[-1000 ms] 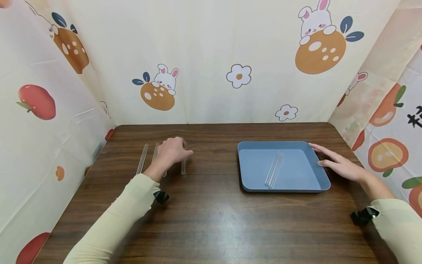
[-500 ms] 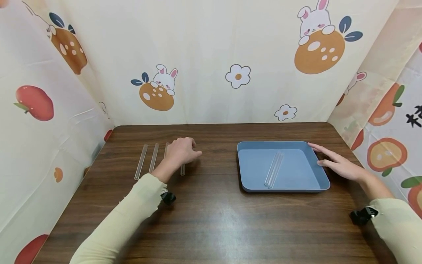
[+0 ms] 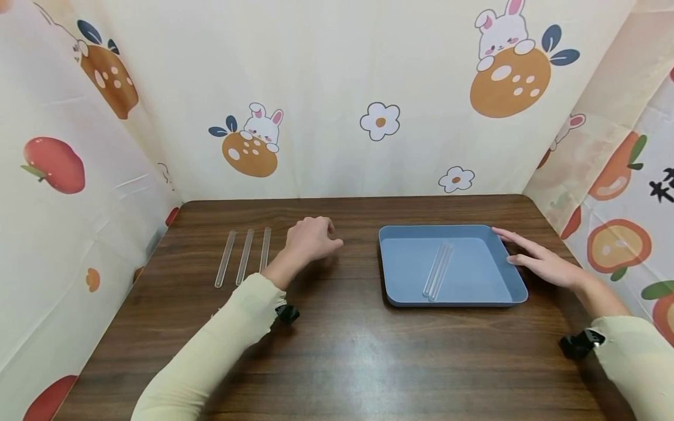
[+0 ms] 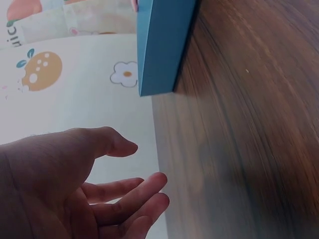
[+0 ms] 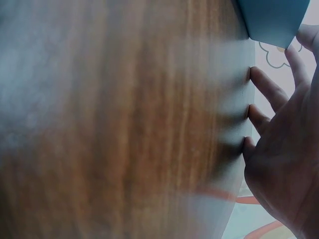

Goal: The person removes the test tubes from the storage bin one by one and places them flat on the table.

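Observation:
My left hand (image 3: 313, 238) hovers over the table left of the blue tray (image 3: 492, 286). Its thumb and fingers are apart in the left wrist view, with nothing between them. Left of that hand lie three slim clear test tubes (image 3: 244, 257) in a spaced row; the forearm overlaps the lower end of the nearest one. Inside the tray, clear test tubes (image 3: 438, 272) rest side by side at a slant. At the tray's right side, my right hand (image 3: 542, 263) has its fingers spread, index finger and thumb at the rim and the other fingertips down by the table.
The brown wood-grain table (image 3: 358, 362) runs back to a printed curtain (image 3: 326, 146), with further printed curtains along both sides. Dark wrist cameras (image 3: 579, 345) are strapped over both sleeves.
My left hand has moved right, away from the row of tubes. A fourth tube, seen earlier beneath that hand, is out of sight in the head view now. The right hand and tray stay put.

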The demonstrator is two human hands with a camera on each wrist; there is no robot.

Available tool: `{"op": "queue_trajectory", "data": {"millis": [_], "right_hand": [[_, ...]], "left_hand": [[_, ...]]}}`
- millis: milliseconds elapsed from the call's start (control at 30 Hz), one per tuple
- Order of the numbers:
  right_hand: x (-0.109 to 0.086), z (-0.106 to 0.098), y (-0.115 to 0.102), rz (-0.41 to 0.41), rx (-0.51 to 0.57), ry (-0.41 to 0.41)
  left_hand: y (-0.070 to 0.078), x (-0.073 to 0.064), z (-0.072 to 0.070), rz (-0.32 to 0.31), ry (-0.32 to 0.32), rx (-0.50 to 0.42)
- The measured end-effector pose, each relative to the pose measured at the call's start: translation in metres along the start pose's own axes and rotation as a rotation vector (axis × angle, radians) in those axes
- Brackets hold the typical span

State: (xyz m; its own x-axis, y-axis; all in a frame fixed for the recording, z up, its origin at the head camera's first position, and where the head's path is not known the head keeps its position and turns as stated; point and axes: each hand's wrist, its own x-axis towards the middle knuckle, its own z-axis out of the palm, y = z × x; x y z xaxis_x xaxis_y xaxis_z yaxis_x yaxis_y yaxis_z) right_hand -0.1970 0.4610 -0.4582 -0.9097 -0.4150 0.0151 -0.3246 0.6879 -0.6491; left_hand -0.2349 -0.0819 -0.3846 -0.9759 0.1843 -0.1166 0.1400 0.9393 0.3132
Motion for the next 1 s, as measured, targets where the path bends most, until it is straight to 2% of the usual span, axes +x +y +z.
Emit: {"op": "queue_trajectory", "data": {"millis": [633, 1000], "right_hand": [[0.001, -0.002, -0.004, -0.001, -0.011, -0.005], [0.0, -0.002, -0.004, 0.01, -0.016, -0.004]], "left_hand": [[0.045, 0.003, 0.006, 0.072, -0.025, -0.006], [0.078, 0.004, 0.009, 0.151, -0.037, -0.02]]}}
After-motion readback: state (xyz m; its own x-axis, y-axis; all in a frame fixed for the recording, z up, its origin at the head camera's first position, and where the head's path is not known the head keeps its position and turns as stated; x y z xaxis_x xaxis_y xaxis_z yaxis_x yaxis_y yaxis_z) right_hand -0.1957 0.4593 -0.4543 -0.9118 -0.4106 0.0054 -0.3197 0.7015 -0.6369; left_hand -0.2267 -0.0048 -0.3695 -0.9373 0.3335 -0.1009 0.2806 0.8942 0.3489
